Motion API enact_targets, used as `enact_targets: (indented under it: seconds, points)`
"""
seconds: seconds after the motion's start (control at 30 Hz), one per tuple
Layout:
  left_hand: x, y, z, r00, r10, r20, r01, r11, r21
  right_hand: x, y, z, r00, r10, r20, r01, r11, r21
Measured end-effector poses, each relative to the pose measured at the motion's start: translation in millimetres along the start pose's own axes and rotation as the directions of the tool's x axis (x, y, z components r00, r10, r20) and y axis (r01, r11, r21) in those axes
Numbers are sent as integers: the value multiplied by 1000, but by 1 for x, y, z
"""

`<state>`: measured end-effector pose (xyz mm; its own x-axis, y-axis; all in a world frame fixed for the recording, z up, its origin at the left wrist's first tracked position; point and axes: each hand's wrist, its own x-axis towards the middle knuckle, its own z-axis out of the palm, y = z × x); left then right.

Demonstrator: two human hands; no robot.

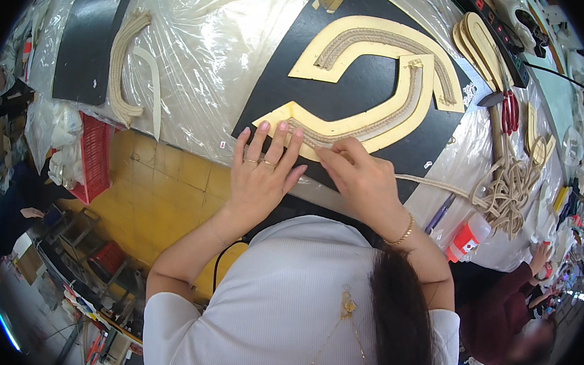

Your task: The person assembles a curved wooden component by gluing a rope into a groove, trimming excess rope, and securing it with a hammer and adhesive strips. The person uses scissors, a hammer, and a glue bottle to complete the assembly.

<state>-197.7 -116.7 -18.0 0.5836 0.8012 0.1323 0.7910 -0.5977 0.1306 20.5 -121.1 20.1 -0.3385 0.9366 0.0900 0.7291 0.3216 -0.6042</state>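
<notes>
A cream-coloured curved strip (407, 116) lies on a black board (361, 92), with beige braided cord laid in rows along its middle. My left hand (262, 170) rests flat near the strip's left end, fingers stretched and spread, fingertips on its edge. Close beside it, my right hand (364, 181) pinches at the strip's near edge. A loose beige cord (436, 183) runs out from under that hand to a tangled heap (511, 193) on the right. What lies between the right fingertips is mostly hidden. Farther back sits a second cream curved strip (366, 30), also lined with cord.
Right of the board lie red-handled scissors (510, 114), a purple pen (440, 213), a red-and-white bottle (468, 237) and stacked cream pieces (480, 46). Far left, a braided curved piece (124, 66) leans along another black board (91, 43). A red crate (95, 160) stands below the table.
</notes>
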Motion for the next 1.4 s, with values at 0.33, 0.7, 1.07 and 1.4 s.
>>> enact_targets:
  seconds: [0.33,0.7,1.07,1.4]
  points:
    - [-1,5,-5,995,10,96,-5,999,-44,-7,26,-19,992,-117,45,118,992,-32]
    - [2,20,-10,984,-47,171,72,987,-143,12,45,-24,957,-286,55,286,958,-4]
    - [8,31,7,1000,-12,-13,9,983,-184,9,21,-7,989,-138,56,135,989,58]
    - [5,28,12,1000,27,0,-27,988,-154,-7,51,-43,992,-123,17,123,992,26]
